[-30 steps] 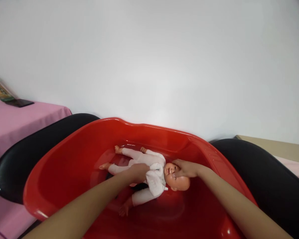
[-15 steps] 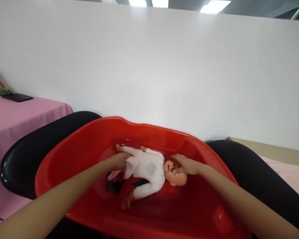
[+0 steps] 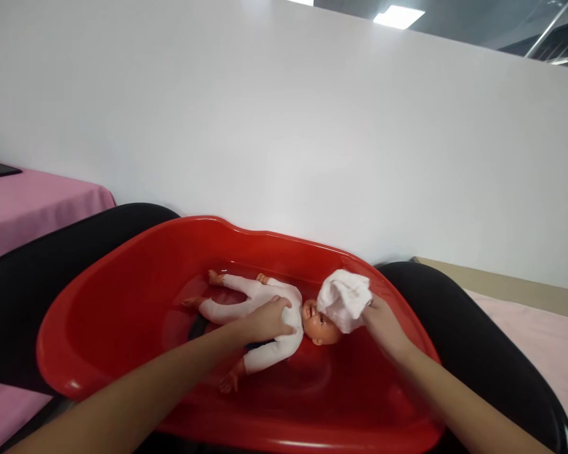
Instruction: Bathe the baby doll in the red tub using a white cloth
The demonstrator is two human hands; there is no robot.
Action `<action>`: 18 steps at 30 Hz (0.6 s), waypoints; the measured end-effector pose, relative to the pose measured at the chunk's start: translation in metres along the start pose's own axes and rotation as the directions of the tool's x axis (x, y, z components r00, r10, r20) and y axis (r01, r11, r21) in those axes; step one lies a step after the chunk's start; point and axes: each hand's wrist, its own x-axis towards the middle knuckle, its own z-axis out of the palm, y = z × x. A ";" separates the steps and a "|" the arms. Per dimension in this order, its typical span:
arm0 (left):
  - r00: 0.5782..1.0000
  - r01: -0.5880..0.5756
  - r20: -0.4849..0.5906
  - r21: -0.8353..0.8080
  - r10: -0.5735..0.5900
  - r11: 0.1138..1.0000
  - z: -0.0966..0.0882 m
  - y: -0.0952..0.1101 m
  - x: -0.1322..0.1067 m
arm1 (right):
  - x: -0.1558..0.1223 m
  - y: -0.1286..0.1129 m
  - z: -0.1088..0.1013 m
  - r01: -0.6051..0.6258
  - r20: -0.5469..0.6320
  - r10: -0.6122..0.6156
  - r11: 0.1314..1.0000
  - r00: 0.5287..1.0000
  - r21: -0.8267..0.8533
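A baby doll (image 3: 250, 302) in a white suit lies on its back in a red plastic tub (image 3: 123, 296), head to the right. My left hand (image 3: 265, 320) rests flat on the doll's chest, fingers laid over it. My right hand (image 3: 383, 321) grips a bunched white cloth (image 3: 343, 299) and holds it against the top of the doll's head (image 3: 318, 325), hiding part of it. The doll's bare feet point to the left.
The tub rests on two black chair seats, one at left (image 3: 38, 258) and one at right (image 3: 473, 340). A pink-covered table (image 3: 33, 202) stands at left. A white wall (image 3: 284, 139) runs close behind. A pink surface (image 3: 549, 334) lies at right.
My right hand left the doll's face and now holds a white cloth at its head. My left hand went from the doll's legs back onto its chest. The view shifted right.
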 end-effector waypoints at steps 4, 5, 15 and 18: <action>0.989 -0.113 0.097 -0.016 0.114 0.993 0.030 0.005 -0.010 | -0.003 0.013 -0.035 0.001 -0.204 0.036 0.984 0.978 0.177; 0.984 -0.127 0.130 0.017 0.124 0.992 0.038 0.008 -0.009 | -0.005 0.014 -0.040 -0.002 -0.218 0.051 0.976 0.975 0.218; 0.961 -0.276 0.068 0.345 0.269 0.897 0.094 -0.019 0.011 | -0.021 0.020 -0.043 -0.122 -0.114 0.143 0.978 0.983 0.170; 0.951 -0.304 0.045 0.339 0.307 0.891 0.095 -0.023 0.009 | -0.015 0.024 -0.035 -0.138 -0.089 0.153 0.978 0.984 0.159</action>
